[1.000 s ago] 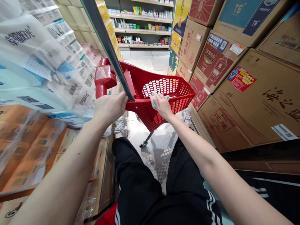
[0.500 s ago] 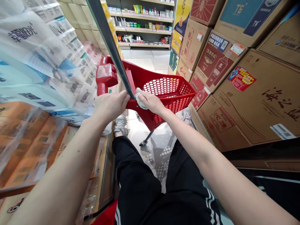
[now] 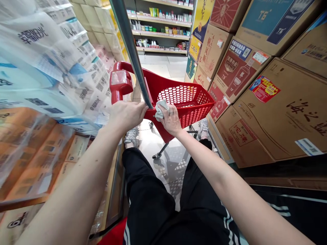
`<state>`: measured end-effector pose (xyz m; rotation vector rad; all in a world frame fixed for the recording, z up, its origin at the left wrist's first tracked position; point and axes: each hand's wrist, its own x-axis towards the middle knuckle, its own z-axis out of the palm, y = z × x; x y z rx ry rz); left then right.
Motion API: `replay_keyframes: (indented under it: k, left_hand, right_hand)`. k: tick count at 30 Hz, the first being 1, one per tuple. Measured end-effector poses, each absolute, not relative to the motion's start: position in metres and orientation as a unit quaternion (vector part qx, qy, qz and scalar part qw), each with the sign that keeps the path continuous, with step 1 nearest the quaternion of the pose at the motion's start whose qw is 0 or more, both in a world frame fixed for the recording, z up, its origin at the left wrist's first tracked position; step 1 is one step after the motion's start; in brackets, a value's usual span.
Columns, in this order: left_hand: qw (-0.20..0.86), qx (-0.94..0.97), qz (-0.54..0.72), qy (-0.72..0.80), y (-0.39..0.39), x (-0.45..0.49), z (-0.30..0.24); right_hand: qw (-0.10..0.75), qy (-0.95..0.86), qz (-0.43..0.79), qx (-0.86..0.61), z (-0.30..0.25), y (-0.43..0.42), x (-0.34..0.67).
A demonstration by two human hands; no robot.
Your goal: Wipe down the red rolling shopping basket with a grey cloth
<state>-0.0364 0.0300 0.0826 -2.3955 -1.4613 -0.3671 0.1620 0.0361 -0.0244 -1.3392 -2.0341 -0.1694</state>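
Note:
A red wheeled shopping basket (image 3: 196, 108) with honeycomb holes stands tilted between my legs. Its metal pole (image 3: 131, 54) rises past the top of the view. My left hand (image 3: 129, 115) is closed on the basket's rim at the foot of that pole; its fingertips are partly hidden. In my right hand (image 3: 171, 119) is a crumpled white cloth (image 3: 161, 108), pressed against the near end of the rim, just right of the pole. A red looped part of the basket (image 3: 120, 82) sticks up beyond my left hand.
Plastic-wrapped paper packs (image 3: 38, 68) and orange packs (image 3: 30, 149) are stacked close on the left. Cardboard cartons (image 3: 276, 122) wall the right side. Shelves of bottles (image 3: 163, 25) stand beyond the tiled floor (image 3: 155, 69). A small castor (image 3: 156, 156) sits under the basket.
My right hand has turned and drawn slightly right and towards me with the cloth, which now shows more. My left hand, the pole and the basket appear slightly further right in view.

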Motion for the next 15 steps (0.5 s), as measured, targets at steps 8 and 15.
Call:
replay_keyframes:
  k: [8, 15]
  left_hand:
    - [0.171, -0.837, -0.139, -0.501, 0.030, -0.035, 0.080]
    - [0.179, -0.834, -0.144, -0.502, 0.029, -0.031, 0.078]
  right_hand:
    - [0.316, -0.815, 0.000, -0.486, 0.008, 0.065, 0.172]
    - [0.321, -0.780, 0.084, -0.530, 0.024, 0.057, 0.160]
